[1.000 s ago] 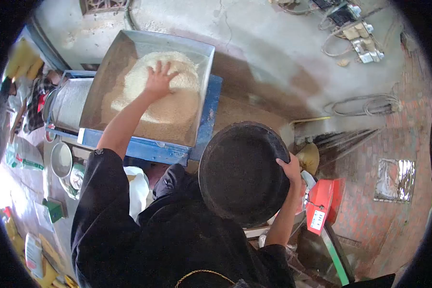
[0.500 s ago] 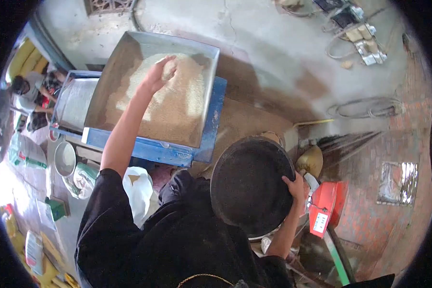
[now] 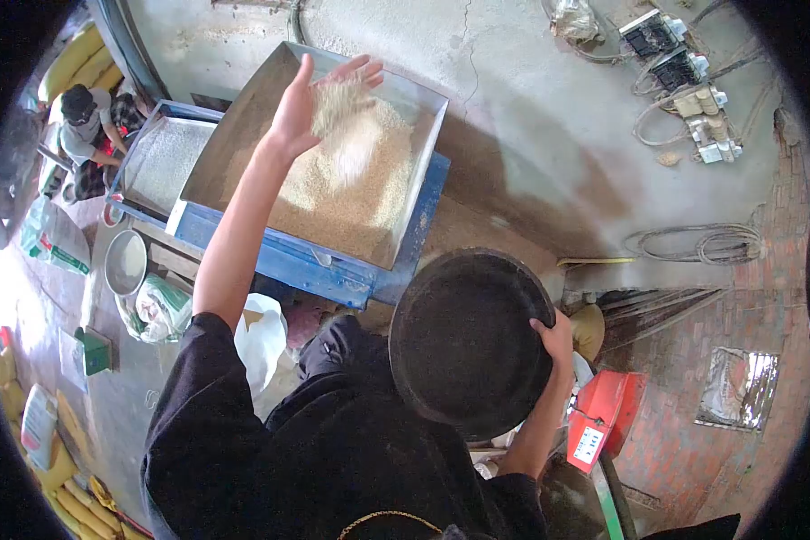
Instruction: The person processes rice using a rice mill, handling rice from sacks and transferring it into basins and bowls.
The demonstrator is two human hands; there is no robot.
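Over a large metal tray (image 3: pixel 216 166) of pale and brown grain (image 3: pixel 382 166), my left hand (image 3: pixel 310 108) is raised with its fingers spread. Loose grains fall in a blurred stream beside its palm. The tray rests on a blue frame (image 3: pixel 333 286). My right hand (image 3: pixel 553 340) grips the right rim of a round black pan (image 3: pixel 472 342), thumb on the inside edge. The pan is tilted towards me, and its dark inside shows no contents.
At the far left a person (image 3: pixel 85 126) crouches near a second tray (image 3: pixel 166 162). A metal bowl (image 3: pixel 126 263) and sacks (image 3: pixel 54 236) lie on the left. A red hopper-like object (image 3: pixel 607 409) stands at right, below coiled cable (image 3: pixel 702 243) by the wall.
My left hand has moved up and to the right over the tray, and its fingers have spread, with grain now falling. My right hand still holds the pan. The whole view has shifted slightly.
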